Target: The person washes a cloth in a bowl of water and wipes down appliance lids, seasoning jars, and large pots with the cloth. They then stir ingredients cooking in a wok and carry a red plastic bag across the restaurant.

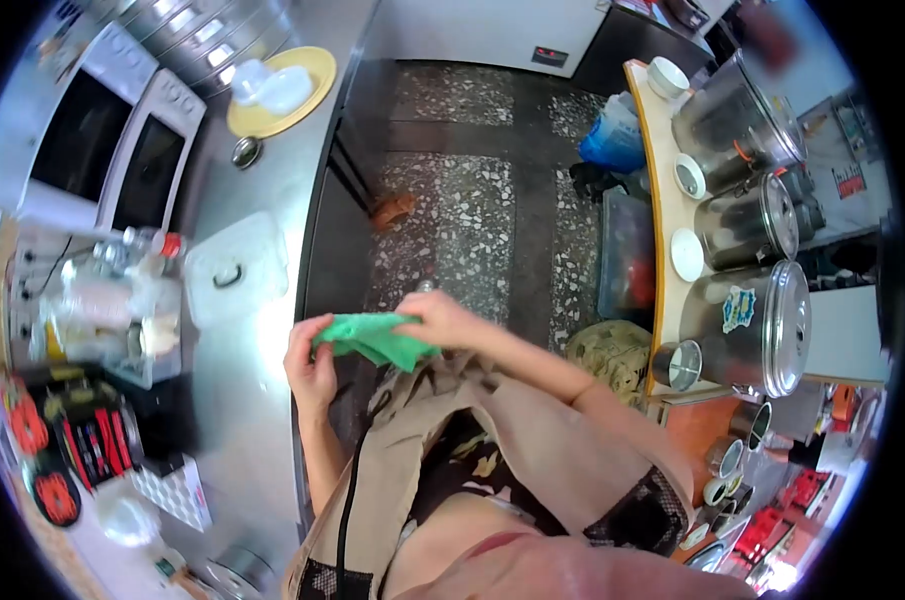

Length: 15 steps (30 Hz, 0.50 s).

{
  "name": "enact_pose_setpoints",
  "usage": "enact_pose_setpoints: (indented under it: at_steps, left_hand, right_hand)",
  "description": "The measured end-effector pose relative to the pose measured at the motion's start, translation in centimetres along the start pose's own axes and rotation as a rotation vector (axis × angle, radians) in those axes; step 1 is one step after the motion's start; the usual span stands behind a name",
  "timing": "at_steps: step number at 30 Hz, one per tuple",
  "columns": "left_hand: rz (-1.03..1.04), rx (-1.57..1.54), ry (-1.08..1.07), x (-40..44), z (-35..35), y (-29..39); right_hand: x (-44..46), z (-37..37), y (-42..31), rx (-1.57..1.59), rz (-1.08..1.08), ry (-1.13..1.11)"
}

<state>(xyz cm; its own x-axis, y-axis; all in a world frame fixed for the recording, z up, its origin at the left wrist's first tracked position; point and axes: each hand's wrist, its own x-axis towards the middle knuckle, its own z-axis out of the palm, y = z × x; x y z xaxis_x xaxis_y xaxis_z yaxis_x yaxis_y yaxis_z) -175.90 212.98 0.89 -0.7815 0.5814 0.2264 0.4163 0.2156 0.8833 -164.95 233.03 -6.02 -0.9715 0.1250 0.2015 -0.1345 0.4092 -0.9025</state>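
Observation:
A green cloth (377, 338) stretches between my two hands in front of my body, with folds hanging down on its right side. My left hand (312, 362) pinches the cloth's left end, close to the front edge of the steel counter (237, 375). At the other end, the fingers of my right hand (440, 320) are closed on its upper right corner. A lid or board with a dark handle (234, 268) lies on the counter beyond my left hand.
Along the counter stand a yellow tray (317, 75) with white bowls, white ovens (157, 150) and a bin of packages (157, 370). A wooden shelf (662, 190) on the right holds large metal pots (737, 330). Beneath it are a blue bag (612, 140) and a plastic box (627, 250).

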Motion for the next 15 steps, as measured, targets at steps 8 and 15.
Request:
enact_pose_setpoints:
  at_steps: [8, 15]
  left_hand:
    - [0.161, 0.007, -0.379, 25.9, 11.8, -1.1]
    - [0.391, 0.076, -1.026, 46.0, 30.1, 1.8]
  right_hand:
    - [8.9, -17.8, 5.3, 0.455, 0.489, 0.425]
    - [11.8, -37.3, 11.0, 0.479, 0.413, 1.13]
